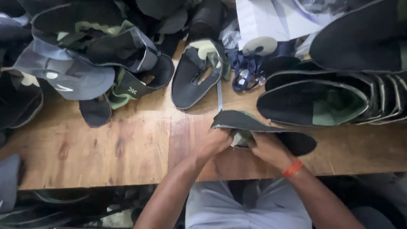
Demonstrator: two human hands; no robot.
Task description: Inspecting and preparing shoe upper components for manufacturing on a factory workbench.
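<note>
Both my hands grip one black shoe upper (pixel 254 123) with a pale green lining, held just above the near edge of the wooden table (pixel 127 144). My left hand (pixel 215 142) pinches its left end. My right hand (pixel 267 148), with an orange band on the wrist, holds the middle, fingers curled into the green lining. The upper's right end rests flat on the wood.
A stack of black and green uppers (pixel 330 99) lies at the right. A heap of grey, black and green uppers (pixel 85 55) fills the far left. One open upper (pixel 197 74), a tape roll (pixel 259 46) and blue straps (pixel 246 70) sit at the back.
</note>
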